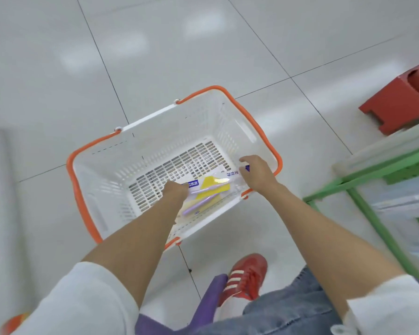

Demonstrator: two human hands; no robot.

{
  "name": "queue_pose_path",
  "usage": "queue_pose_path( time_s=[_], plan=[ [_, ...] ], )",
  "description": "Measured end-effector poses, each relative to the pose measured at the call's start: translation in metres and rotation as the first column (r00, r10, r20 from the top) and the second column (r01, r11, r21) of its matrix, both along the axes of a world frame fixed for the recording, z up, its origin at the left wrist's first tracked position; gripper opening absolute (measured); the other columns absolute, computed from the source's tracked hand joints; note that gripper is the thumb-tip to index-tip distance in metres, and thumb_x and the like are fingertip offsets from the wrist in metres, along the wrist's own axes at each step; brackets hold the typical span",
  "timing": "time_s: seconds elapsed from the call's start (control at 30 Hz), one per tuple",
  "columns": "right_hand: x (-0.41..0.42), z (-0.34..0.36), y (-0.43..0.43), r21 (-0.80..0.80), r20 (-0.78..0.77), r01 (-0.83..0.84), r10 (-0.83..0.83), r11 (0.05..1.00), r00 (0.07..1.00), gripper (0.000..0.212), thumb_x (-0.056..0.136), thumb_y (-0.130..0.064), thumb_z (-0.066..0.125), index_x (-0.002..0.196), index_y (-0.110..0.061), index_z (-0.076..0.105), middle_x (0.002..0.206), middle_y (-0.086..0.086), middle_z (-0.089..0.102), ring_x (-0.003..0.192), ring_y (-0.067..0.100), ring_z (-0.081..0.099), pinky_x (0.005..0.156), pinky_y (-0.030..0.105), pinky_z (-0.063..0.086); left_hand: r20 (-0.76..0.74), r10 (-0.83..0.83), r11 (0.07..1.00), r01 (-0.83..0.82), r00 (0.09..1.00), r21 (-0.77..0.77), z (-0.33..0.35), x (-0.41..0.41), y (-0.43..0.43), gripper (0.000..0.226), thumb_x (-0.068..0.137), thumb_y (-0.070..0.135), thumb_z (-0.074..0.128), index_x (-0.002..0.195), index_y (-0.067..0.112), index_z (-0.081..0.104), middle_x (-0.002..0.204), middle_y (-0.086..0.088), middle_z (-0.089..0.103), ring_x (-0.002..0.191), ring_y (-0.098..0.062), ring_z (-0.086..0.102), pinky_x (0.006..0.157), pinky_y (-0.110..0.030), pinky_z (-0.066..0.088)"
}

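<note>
Glossy tiled floor [179,44] (green rack [368,213] beside)

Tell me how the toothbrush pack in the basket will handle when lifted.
Probably light: the toothbrush pack is flat card with slim brushes. Its glossy clear wrap looks slippery, and it may flex; the left hand and right hand hold opposite ends.

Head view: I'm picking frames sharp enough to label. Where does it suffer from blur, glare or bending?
Head view: motion blur smears the green shelf and the frame's left edge; soft glare patches lie on the floor tiles; the wide lens bows the tile joints; the basket and packet are sharper.
</note>
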State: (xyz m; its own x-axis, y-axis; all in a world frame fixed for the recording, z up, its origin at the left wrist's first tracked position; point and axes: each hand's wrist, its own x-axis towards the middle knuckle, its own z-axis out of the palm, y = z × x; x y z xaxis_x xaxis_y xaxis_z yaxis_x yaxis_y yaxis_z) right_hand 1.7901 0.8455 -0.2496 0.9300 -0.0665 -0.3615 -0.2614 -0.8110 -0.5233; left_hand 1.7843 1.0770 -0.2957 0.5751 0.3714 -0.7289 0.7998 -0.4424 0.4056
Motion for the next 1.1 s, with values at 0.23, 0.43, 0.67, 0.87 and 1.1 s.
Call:
queue_pose_path(
  time_s=[0.23,0.43,0.67,0.87,1.1],
  plan=[
    [-0.023,0.024,-0.019,-0.152,0.303,0.056,-0.007,0.987,0.953,0.028,0.085,-0.002,0.055,0.11,-0.008,0.07,0.111,0.009,0.067,0.107,0.027,0.06,0.093,0.035,0.046,-0.008,-0.263,0.956,0.261,0.965,0.132,0.007,-0.011,-0.008,0.035,0.087,0.0,0.052,0.062,0.011,0.031,0.058,-0.004,0.034,0.048,-0.017,0.032,0.045,-0.023,0.022],
    [-0.058,0.062,-0.068,-0.237,0.264,0.152,-0.087,0.96,0.961,0.015,0.088,-0.011,0.055,0.1,-0.012,0.064,0.102,0.003,0.059,0.084,0.024,0.059,0.07,0.032,0.046,0.187,-0.495,0.869,0.478,0.849,0.129,0.051,-0.002,-0.073,0.034,0.086,0.006,0.055,0.063,0.013,0.031,0.057,-0.001,0.035,0.055,-0.016,0.028,0.046,-0.024,0.022],
    [-0.147,0.156,-0.153,-0.23,0.375,0.465,-0.363,0.855,0.853,0.009,0.087,-0.007,0.053,0.084,-0.011,0.06,0.08,0.003,0.062,0.072,0.024,0.059,0.061,0.033,0.047,0.445,-0.694,0.664,0.743,0.566,0.089,0.156,-0.026,-0.213,0.007,0.079,0.008,0.055,0.08,0.004,0.06,0.084,-0.017,0.064,0.091,-0.035,0.066,0.063,-0.029,0.044],
    [-0.251,0.214,-0.208,-0.16,0.431,0.645,-0.535,0.747,0.727,0.013,0.085,-0.008,0.056,0.089,-0.014,0.067,0.081,-0.001,0.064,0.078,0.022,0.061,0.071,0.033,0.05,0.597,-0.727,0.467,0.882,0.341,0.065,0.223,-0.095,-0.326,0.015,0.082,0.011,0.056,0.085,-0.001,0.066,0.09,-0.016,0.069,0.087,-0.032,0.065,0.072,-0.033,0.053],
    [-0.331,0.243,-0.245,-0.183,0.577,0.774,-0.571,0.606,0.584,0.017,0.085,-0.007,0.055,0.094,-0.012,0.068,0.088,0.002,0.064,0.076,0.022,0.059,0.067,0.033,0.047,0.688,-0.72,0.232,0.966,0.095,0.11,0.259,-0.176,-0.418,0.019,0.087,0.009,0.055,0.074,0.004,0.067,0.079,-0.007,0.069,0.078,-0.025,0.063,0.073,-0.03,0.053]
  ],
)
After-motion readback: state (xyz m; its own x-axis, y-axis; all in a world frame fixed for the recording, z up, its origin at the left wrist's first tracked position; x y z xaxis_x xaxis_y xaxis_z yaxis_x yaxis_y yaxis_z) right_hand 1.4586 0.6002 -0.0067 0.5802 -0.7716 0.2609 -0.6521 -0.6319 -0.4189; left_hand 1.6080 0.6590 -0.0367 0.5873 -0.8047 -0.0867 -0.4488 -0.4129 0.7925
